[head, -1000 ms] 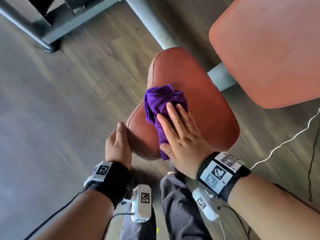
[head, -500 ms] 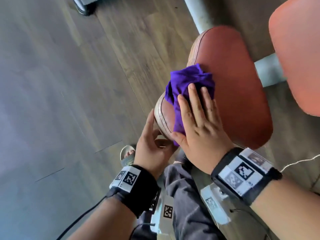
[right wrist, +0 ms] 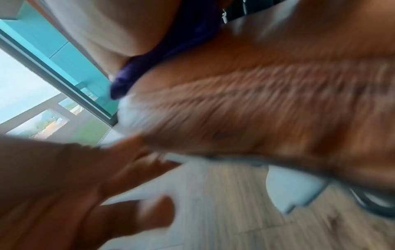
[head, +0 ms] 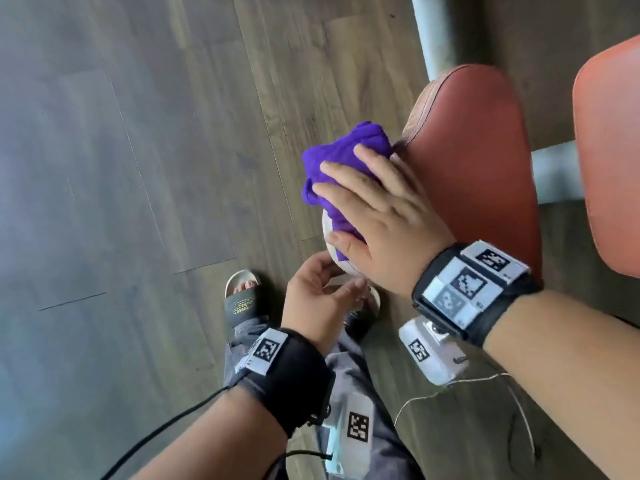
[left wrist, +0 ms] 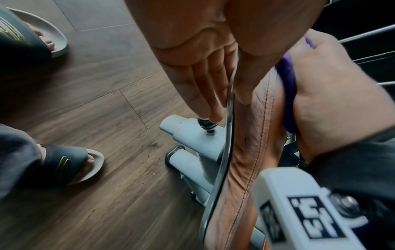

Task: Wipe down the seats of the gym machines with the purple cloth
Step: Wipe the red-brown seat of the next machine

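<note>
The purple cloth (head: pixel 346 164) is bunched over the left edge of the red-brown padded seat (head: pixel 478 161). My right hand (head: pixel 349 174) lies on the cloth with straight fingers and presses it against the seat, thumb low on the seat's side. My left hand (head: pixel 329 275) is at the seat's near tip. In the left wrist view the left hand (left wrist: pixel 228 108) holds the seat (left wrist: pixel 256 135) by its metal rim, straight fingers underneath, thumb on the stitched side; the cloth (left wrist: pixel 287 84) shows under the right hand (left wrist: pixel 331 93). The right wrist view is blurred: cloth (right wrist: pixel 171 59), seat (right wrist: pixel 256 101).
An orange back pad (head: pixel 609 168) stands right of the seat, joined by a grey frame tube (head: pixel 433 36). Grey frame feet (left wrist: pixel 192 135) sit on the wooden floor below. My sandalled feet (head: pixel 242 296) are near the seat tip. A white cable (head: pixel 450 386) hangs from my right wrist.
My right hand has slid the cloth from the top of the seat to its left edge. My left hand has moved from the seat's side to its near tip.
</note>
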Demonstrator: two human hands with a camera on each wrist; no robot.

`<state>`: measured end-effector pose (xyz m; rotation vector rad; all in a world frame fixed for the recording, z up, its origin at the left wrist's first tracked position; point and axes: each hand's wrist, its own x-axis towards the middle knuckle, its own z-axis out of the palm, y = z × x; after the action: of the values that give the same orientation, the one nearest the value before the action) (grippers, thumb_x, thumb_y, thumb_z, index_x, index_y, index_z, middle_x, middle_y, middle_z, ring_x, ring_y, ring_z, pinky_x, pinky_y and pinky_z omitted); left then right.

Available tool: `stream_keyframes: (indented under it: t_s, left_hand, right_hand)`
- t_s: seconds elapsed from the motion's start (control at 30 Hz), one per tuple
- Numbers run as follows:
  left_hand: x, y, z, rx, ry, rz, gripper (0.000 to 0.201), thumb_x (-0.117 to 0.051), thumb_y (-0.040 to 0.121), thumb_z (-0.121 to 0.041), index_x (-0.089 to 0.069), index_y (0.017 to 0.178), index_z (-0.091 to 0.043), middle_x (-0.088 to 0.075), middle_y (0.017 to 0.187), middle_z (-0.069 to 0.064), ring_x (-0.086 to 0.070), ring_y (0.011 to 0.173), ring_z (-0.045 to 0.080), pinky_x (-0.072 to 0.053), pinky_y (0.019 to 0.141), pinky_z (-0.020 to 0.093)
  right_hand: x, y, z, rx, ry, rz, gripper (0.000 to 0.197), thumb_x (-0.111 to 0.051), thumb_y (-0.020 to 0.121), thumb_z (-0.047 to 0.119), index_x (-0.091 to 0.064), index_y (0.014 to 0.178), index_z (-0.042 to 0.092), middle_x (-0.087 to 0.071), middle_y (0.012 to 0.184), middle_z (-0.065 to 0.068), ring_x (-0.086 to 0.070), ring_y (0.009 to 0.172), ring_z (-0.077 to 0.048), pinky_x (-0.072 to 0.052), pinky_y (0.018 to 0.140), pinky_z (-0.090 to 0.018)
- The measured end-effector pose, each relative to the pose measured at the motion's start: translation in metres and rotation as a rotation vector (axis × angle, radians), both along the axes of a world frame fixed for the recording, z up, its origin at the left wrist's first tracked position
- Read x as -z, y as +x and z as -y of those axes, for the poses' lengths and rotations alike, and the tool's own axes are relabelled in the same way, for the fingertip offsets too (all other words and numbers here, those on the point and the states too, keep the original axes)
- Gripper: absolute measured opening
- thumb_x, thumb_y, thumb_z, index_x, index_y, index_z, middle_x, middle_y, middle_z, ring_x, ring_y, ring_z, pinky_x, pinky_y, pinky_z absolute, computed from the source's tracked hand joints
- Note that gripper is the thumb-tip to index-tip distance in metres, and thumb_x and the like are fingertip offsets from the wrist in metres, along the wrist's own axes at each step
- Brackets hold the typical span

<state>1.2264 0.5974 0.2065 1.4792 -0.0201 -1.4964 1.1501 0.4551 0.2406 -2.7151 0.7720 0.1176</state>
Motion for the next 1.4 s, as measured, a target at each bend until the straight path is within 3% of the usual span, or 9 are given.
stream_keyframes:
  t_s: [0.1,0.23,0.47,0.63,0.8,0.87,1.07,1.17,1.4]
  left_hand:
    - [0.003,-0.003,-0.003,-0.038,0.02,-0.066,0.03,-0.071,0.087,0.0,-0.059,0.115,-0.004,-0.074,0.095,0.007,-0.068,0.082,0.032,-0.054,0.081,0.053]
    - [0.004,-0.002,-0.002,-0.018,0.024,-0.081,0.028,-0.068,0.089,0.003,-0.059,0.115,-0.002,-0.072,0.098,0.011,-0.069,0.078,0.024,-0.058,0.068,0.036]
    - [0.005,-0.005,-0.005,-0.007,0.022,-0.105,0.018,-0.067,0.09,0.002,-0.061,0.106,-0.005,-0.071,0.089,0.007,-0.067,0.067,0.016,-0.055,0.058,0.024]
    - [0.004,-0.005,-0.003,-0.055,0.03,-0.135,0.024,-0.07,0.089,-0.002,-0.063,0.112,-0.001,-0.069,0.09,0.012,-0.066,0.076,0.023,-0.056,0.07,0.038]
    - [0.002,-0.008,-0.003,-0.036,0.042,-0.116,0.016,-0.063,0.087,0.012,-0.057,0.09,-0.003,-0.06,0.076,0.019,-0.053,0.071,0.029,-0.044,0.056,0.03]
    - [0.001,-0.007,-0.003,-0.008,0.005,-0.108,0.011,-0.064,0.09,0.006,-0.06,0.093,-0.004,-0.065,0.08,0.017,-0.06,0.071,0.027,-0.047,0.057,0.028]
    - [0.001,0.003,-0.004,0.088,-0.047,-0.035,0.019,-0.071,0.09,-0.01,-0.065,0.109,-0.008,-0.075,0.089,0.003,-0.072,0.079,0.021,-0.056,0.067,0.035]
    - [0.0,0.008,-0.002,0.154,-0.068,0.032,0.03,-0.075,0.083,-0.024,-0.065,0.11,-0.014,-0.076,0.094,0.006,-0.073,0.086,0.028,-0.057,0.076,0.049]
    - [-0.001,0.035,0.011,0.306,-0.169,0.311,0.073,-0.082,0.075,-0.034,-0.048,0.139,-0.032,-0.069,0.116,-0.001,-0.072,0.092,0.017,-0.059,0.083,0.043]
  right_hand:
    - [0.004,0.003,0.037,-0.04,0.049,-0.001,0.052,-0.043,0.094,0.053,-0.055,0.136,0.026,-0.05,0.147,0.007,-0.04,0.14,-0.028,-0.03,0.115,-0.045]
    - [0.004,0.03,0.05,0.194,0.092,-0.114,0.054,-0.034,0.088,0.062,-0.062,0.116,0.026,-0.062,0.127,0.007,-0.049,0.125,-0.028,-0.036,0.107,-0.046]
    - [-0.001,0.021,0.003,-0.2,-0.047,-0.052,0.047,-0.057,0.082,0.051,-0.063,0.12,0.024,-0.059,0.131,0.004,-0.046,0.132,-0.03,-0.028,0.114,-0.047]
    - [-0.001,0.05,0.037,0.21,0.079,-0.177,0.052,-0.047,0.077,0.06,-0.064,0.108,0.022,-0.064,0.114,-0.003,-0.053,0.113,-0.034,-0.041,0.098,-0.047]
    - [-0.003,0.024,-0.015,-0.333,-0.123,-0.201,0.04,-0.055,0.082,0.045,-0.064,0.112,0.021,-0.06,0.122,-0.001,-0.045,0.131,-0.031,-0.022,0.118,-0.049]
    - [-0.002,0.014,-0.005,-0.374,-0.099,-0.101,0.039,-0.054,0.086,0.043,-0.064,0.117,0.022,-0.059,0.13,0.001,-0.043,0.136,-0.028,-0.021,0.12,-0.047]
    - [0.014,0.001,0.09,0.118,0.12,0.074,0.045,-0.043,0.096,0.046,-0.068,0.115,0.013,-0.067,0.113,-0.008,-0.057,0.111,-0.034,-0.041,0.104,-0.041]
    - [0.026,-0.017,0.127,0.086,0.091,-0.006,0.045,-0.041,0.099,0.042,-0.067,0.12,0.011,-0.065,0.125,-0.007,-0.05,0.128,-0.031,-0.031,0.116,-0.04]
    - [0.022,-0.017,0.133,0.376,0.074,-0.148,0.055,-0.044,0.102,0.036,-0.036,0.152,0.015,-0.016,0.166,-0.005,-0.006,0.154,-0.023,-0.008,0.124,-0.034]
